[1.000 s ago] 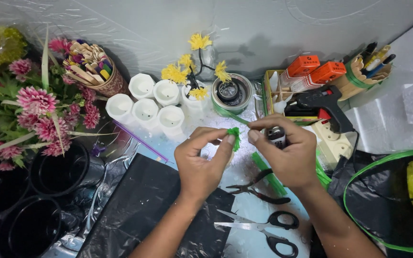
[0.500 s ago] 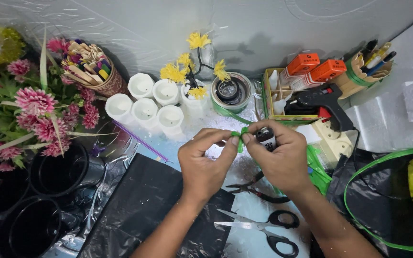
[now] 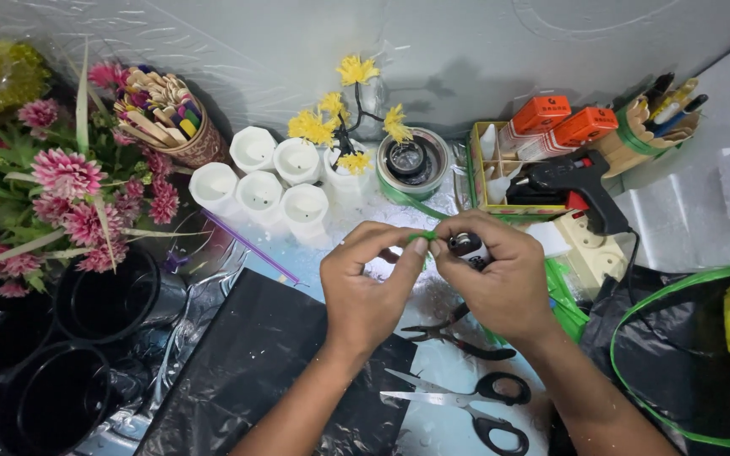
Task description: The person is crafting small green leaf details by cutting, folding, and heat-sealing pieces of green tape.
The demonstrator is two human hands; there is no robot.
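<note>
- Centrally, the left hand (image 3: 365,291) and right hand (image 3: 496,283) meet fingertip to fingertip, both pinching a small green strip (image 3: 422,237) between thumbs and forefingers; the right palm also wraps a small dark roll (image 3: 465,245).
- Room is tight: open table shows only just under the hands.
- At 6 o'clock lie scissors (image 3: 466,405), with pliers (image 3: 454,338) just above them.
- At 12 o'clock stand white cups (image 3: 264,181) and a yellow flower sprig (image 3: 344,127).
- At 2 o'clock a black glue gun (image 3: 572,181) rests near a yellow tray (image 3: 475,169).
- At 9 o'clock pink flowers (image 3: 65,194) and black pots (image 3: 103,295) crowd the edge.
- At 4 o'clock sits a green-rimmed bag (image 3: 678,338).
</note>
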